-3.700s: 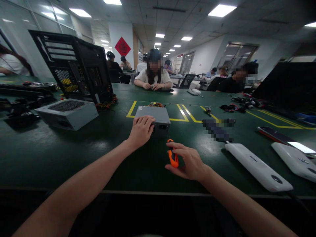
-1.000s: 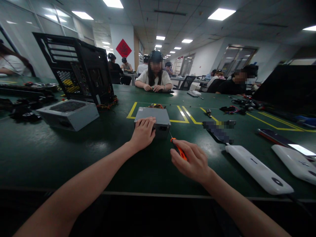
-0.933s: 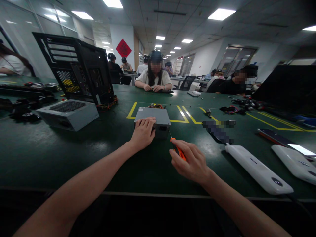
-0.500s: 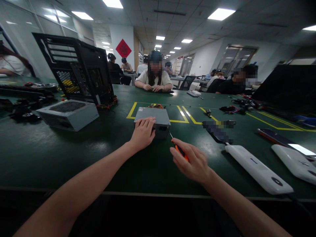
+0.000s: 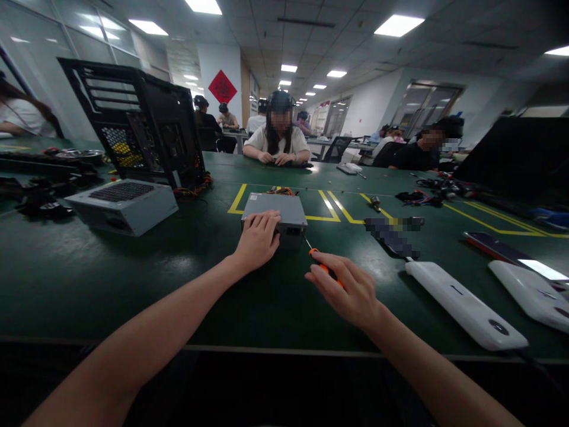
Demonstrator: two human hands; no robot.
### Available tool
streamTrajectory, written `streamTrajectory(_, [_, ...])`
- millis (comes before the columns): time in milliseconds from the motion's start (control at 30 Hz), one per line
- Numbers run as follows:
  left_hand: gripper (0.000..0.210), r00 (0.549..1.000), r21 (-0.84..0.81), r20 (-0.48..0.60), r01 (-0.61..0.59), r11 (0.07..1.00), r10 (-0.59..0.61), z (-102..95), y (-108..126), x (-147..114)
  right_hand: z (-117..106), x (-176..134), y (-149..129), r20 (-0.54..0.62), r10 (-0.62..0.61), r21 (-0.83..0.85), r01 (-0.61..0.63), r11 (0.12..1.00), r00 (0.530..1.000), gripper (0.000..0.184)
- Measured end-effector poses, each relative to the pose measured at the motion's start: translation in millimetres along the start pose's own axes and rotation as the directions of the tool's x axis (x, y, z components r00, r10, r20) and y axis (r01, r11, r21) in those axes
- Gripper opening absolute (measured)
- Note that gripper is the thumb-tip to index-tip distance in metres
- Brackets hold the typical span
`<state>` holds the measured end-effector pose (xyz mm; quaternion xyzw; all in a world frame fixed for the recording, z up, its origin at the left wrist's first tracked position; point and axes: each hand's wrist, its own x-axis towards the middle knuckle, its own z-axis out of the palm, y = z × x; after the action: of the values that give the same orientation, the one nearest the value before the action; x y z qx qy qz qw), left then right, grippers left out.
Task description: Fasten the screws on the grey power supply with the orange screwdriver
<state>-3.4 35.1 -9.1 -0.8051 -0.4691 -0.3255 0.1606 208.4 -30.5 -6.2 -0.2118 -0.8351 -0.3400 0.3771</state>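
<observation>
A grey computer power supply (image 5: 275, 205) sits on the green table in front of me, cables at its far side. My left hand (image 5: 258, 238) holds it, with fingers over the top and the thumb at the near face. Between the fingers of my right hand (image 5: 349, 289) is an orange and black screwdriver (image 5: 314, 251). Its thin shaft points up and left, and the tip meets the lower right of the power supply's near face. Whether the tip sits in a screw is too small to tell.
To the left stand a second power supply (image 5: 128, 207) and an open black computer case (image 5: 137, 127). An electric screwdriver-like tool (image 5: 376, 203), a white power bank-like device (image 5: 464, 305) and a phone (image 5: 515, 255) lie to the right. Across the table sits a person (image 5: 278, 133).
My right hand has turned slightly around the screwdriver, and its fingers have shifted on the orange handle. The left hand and the power supply stay put.
</observation>
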Motion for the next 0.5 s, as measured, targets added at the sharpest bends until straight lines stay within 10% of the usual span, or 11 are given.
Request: streamTrajectory(500, [0.032, 1.000, -0.016, -0.008, 0.001, 1.000, -0.001, -0.4, 0.0, 0.1, -1.2, 3.7, -2.0, 0.001, -0.005, -0.007, 0.005, 1.000, 1.000, 0.023])
